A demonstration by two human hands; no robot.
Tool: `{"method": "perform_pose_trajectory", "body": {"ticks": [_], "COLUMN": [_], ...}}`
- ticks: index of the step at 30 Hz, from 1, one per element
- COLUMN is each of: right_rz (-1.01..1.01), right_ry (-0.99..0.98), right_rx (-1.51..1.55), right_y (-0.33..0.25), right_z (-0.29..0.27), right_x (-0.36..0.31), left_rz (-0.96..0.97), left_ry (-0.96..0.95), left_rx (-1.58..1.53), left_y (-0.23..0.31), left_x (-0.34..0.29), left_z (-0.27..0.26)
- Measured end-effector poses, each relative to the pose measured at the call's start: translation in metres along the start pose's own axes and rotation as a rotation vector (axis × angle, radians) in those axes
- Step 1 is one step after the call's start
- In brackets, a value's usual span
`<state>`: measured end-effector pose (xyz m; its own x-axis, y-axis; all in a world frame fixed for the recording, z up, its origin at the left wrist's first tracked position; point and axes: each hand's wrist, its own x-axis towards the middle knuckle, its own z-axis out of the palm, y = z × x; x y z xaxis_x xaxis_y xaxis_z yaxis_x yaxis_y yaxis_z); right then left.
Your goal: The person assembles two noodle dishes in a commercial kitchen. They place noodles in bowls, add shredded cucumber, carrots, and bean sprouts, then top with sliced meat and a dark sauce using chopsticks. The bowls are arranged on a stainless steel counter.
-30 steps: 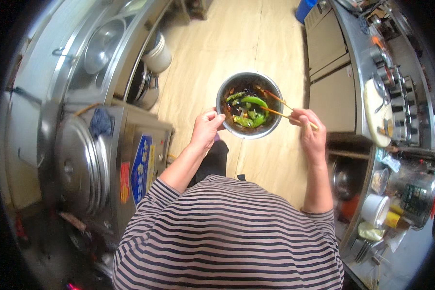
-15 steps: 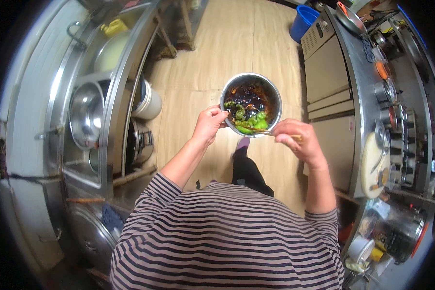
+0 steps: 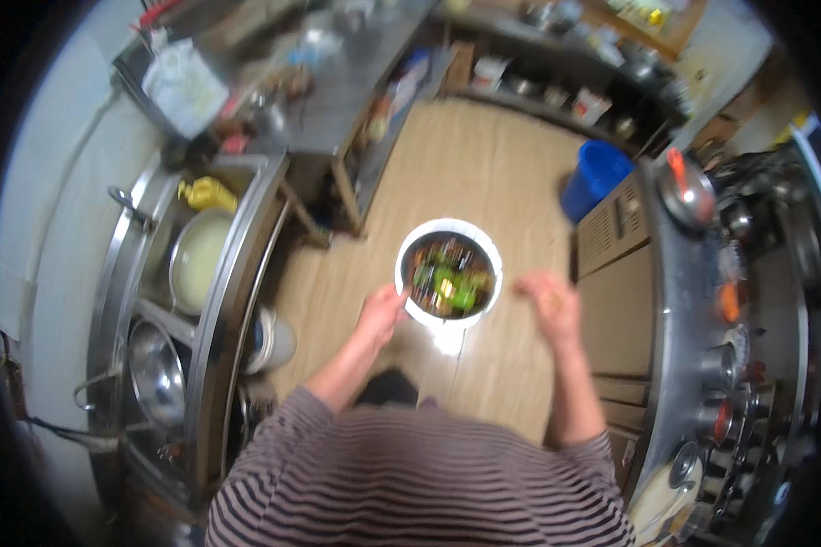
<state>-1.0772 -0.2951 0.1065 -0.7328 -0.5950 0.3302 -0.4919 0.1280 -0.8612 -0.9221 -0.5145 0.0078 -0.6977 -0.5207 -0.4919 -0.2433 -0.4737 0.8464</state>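
Observation:
A round metal bowl (image 3: pixel 496 290) with a bright rim is held up in front of me, above the floor. Glossy dark pieces and green peppers (image 3: pixel 463 297) lie in dark liquid inside it. My left hand (image 3: pixel 385 314) grips the bowl's left rim, thumb at the edge. To the right of the bowl, apart from it, my right hand (image 3: pixel 551 308) hangs in the air with its fingers curled. Motion blurs that hand, and whether the thin wooden-handled utensil is still in it does not show.
On the left runs a steel sink counter (image 3: pixel 212 365) with a metal basin (image 3: pixel 155 369) and a yellow jug (image 3: pixel 208 193). A white bucket (image 3: pixel 274 339) stands below. On the right, a steel counter (image 3: pixel 675 310) carries pans, near a blue bin (image 3: pixel 596 178). Shelves line the far wall.
My right hand has moved away from the bowl, and the utensil no longer shows in the food. The bowl sits lower in view. My view has tilted up toward the far shelves.

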Motion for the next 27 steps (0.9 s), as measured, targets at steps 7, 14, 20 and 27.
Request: {"method": "perform_pose_trajectory", "body": {"ticks": [7,14,20,27], "right_rz": [0.416,-0.028,0.084,0.698], "right_ry": [-0.070,-0.246,-0.149,-0.060], "right_rx": [0.245,0.043,0.136,0.676], "right_y": [0.112,0.110,0.164,0.283], "right_z": [0.034,0.067,0.045,0.085], "right_x": [0.186,0.327,0.475,0.688], "left_rz": [0.070,0.068,0.002,0.133], "left_ry": [-0.094,-0.117,-0.091,-0.034], "left_rx": [-0.067,-0.156,-0.203,-0.129], "left_y": [0.075,0.170,0.242,0.316], "left_x": [0.169,0.314,0.431,0.548], "left_z": [0.030,0.062,0.077,0.103]}}
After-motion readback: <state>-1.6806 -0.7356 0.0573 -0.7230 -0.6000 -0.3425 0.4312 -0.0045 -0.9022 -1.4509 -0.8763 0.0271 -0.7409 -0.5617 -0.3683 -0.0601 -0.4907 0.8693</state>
